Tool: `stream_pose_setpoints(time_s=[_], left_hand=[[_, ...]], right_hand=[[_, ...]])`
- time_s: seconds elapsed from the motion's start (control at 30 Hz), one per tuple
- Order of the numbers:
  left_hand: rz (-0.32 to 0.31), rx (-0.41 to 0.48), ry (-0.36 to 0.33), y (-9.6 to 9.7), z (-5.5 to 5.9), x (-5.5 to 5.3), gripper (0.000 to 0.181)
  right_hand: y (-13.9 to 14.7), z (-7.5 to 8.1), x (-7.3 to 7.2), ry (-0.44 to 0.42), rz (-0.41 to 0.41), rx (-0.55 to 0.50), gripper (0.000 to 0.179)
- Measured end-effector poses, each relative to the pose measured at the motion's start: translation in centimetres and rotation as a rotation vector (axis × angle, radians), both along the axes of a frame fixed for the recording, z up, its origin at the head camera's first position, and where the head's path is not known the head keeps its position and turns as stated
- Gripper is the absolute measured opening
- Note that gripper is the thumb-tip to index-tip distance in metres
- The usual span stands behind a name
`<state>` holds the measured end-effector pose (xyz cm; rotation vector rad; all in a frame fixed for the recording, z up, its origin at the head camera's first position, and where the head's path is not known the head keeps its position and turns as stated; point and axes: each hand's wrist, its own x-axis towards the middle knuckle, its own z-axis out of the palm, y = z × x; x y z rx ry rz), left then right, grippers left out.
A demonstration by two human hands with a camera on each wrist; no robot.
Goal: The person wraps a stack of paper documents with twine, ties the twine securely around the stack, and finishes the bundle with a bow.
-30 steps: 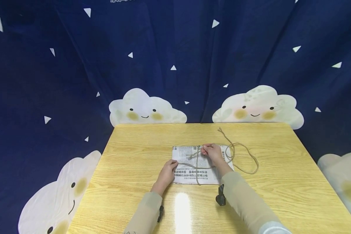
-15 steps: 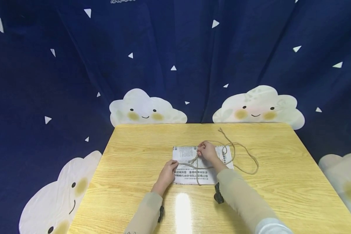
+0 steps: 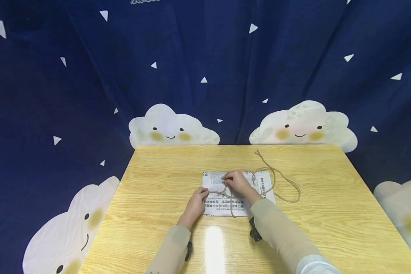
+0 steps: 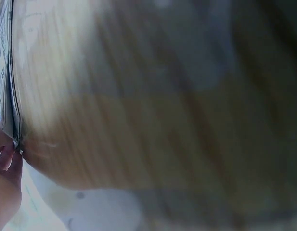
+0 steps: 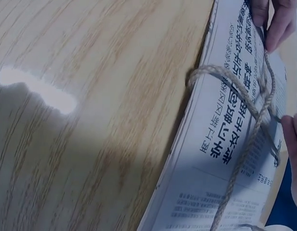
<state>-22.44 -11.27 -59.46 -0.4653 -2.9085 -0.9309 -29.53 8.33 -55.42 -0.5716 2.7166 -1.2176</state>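
A stack of folded newspaper (image 3: 212, 179) lies flat on the wooden table, with brown twine (image 5: 241, 163) crossing over its top. At the stack's left edge, my left hand (image 3: 196, 203) pinches the twine where it comes over the side. My right hand (image 3: 239, 183) pinches the twine above the crossing, partly covering the printed sheet. In the right wrist view, fingertips of the right hand (image 5: 292, 154) meet a strand close to the crossing. The left wrist view catches only the left hand's fingers (image 4: 8, 173) at the stack's corner.
Loose twine loops out over the wooden table (image 3: 328, 213) to the right, its frayed end near the back edge. Behind the table hangs a dark blue curtain (image 3: 178, 45) with clouds and triangles.
My right hand has moved left across the newspaper stack, after rising slightly and coming down again, drawing the twine's end. The left hand has stayed at the left edge.
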Motion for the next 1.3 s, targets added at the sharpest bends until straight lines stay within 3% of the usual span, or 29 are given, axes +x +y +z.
stream_pose_setpoints(time_s=[0.2,0.37,0.6,1.0,1.17,1.3], left_hand=[[-0.002,-0.003,-0.005,0.0,-0.2,0.0,0.032],[0.005,-0.008,-0.007,0.1,-0.3,-0.1,0.032],[0.005,-0.003,0.0,0.1,-0.2,-0.1,0.031],[0.024,0.001,-0.04,0.2,0.0,0.1,0.033],[0.032,0.004,-0.045,0.2,0.1,0.0,0.035],[0.034,0.004,-0.052,0.2,0.0,0.0,0.035]], right_hand=[[0.3,-0.1,0.1,0.07,0.227,0.16,0.012],[0.6,0.1,0.0,0.11,0.278,0.241,0.015],[0.7,0.4,0.2,0.104,0.384,0.249,0.012],[1.4,0.3,0.1,0.152,0.407,0.351,0.01],[1.8,0.5,0.2,0.252,0.4,0.408,0.013],[1.8,0.3,0.6,0.318,0.399,0.388,0.011]])
